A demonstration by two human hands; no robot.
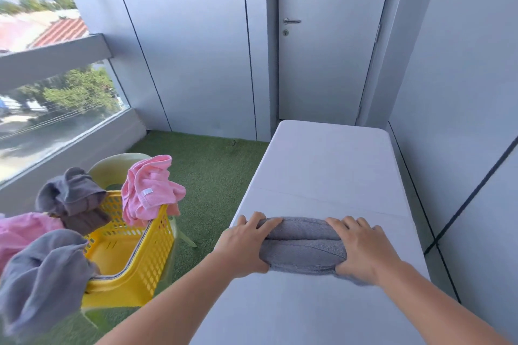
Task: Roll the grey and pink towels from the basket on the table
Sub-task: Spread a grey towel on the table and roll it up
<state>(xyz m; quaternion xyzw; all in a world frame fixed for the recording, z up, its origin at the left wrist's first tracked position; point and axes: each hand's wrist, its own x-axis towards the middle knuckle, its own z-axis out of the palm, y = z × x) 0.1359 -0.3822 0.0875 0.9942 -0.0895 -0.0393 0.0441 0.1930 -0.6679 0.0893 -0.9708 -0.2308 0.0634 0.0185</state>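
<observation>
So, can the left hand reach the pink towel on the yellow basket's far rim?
Probably yes: the pink towel hangs on the yellow basket beside the table, nothing between. But the left hand grips the grey towel roll and must release it first.

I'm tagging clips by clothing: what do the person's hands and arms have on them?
Nothing is worn. The left hand and right hand are bare: no gloves, rings or watch. The left forearm and right forearm are uncovered to the picture's edge, with no sleeve in view.
</observation>
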